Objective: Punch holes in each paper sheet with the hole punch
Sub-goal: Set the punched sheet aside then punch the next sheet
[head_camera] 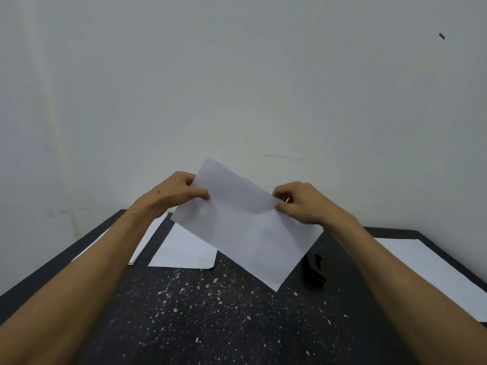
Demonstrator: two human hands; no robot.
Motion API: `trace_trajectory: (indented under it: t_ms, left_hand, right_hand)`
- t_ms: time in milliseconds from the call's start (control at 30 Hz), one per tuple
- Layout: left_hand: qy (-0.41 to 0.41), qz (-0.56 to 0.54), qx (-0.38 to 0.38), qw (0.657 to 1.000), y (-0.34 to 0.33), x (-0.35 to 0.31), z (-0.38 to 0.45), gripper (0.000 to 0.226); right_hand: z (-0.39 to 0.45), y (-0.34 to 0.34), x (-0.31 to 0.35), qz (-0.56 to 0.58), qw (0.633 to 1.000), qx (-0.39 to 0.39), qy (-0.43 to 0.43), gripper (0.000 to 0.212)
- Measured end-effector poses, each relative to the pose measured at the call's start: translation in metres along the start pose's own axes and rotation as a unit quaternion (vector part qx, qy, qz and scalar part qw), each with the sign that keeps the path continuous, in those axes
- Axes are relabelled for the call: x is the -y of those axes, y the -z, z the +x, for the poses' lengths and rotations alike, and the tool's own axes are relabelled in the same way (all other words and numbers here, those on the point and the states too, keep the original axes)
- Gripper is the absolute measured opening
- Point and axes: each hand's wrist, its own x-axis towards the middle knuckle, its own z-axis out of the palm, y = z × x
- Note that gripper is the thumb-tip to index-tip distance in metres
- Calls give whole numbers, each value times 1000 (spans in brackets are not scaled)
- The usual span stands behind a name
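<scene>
Risks first. The sheet [245, 227] is in the air, tilted, pinched only along its far edge; the lower corner hangs free below the right wrist. Any pull apart between the hands could crease or tear that edge. A loose pinch lets it slip and skew, so the holes would land off-line.

The hole punch [315, 271] sits on the bench [210, 325] below the right hand, partly hidden by the sheet's hanging corner. Reaching for it blind could knock it, or drag the sheet across it.

More paper lies on the bench: one sheet [184, 251] under the left hand, a stack [137, 248] further left by the left forearm, another sheet [432, 272] right of the right forearm. Can't tell which are punched, so mixing piles is a risk.

Pose: both arms are extended forward, hands raised above the bench. Left hand [175, 193] pinches the sheet's left edge, thumb on the near face, fingers behind. Right hand [300, 204] pinches the right edge between thumb and curled fingers.
</scene>
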Motion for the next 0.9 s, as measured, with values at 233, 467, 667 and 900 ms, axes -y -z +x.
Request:
trace_trajectory:
  t_ms: [233, 467, 667, 900]
  left_hand:
    - [72, -254, -46, 963, -9, 52, -8, 22]
    - [108, -385, -96, 912, -46, 90, -21, 29]
    - [90, -368, -146, 914, -104, 85, -37, 17]
    - [93, -270, -152, 946, -150, 91, -54, 15]
  right_hand:
    - [-6, 12, -14, 63, 994, -53, -72, 13]
    - [-43, -43, -23, 453, 879, -94, -117, 34]
    - [-51, -101, -13, 444, 862, -173, -172, 20]
    - [-77, -144, -23, 470, 824, -228, -220, 18]
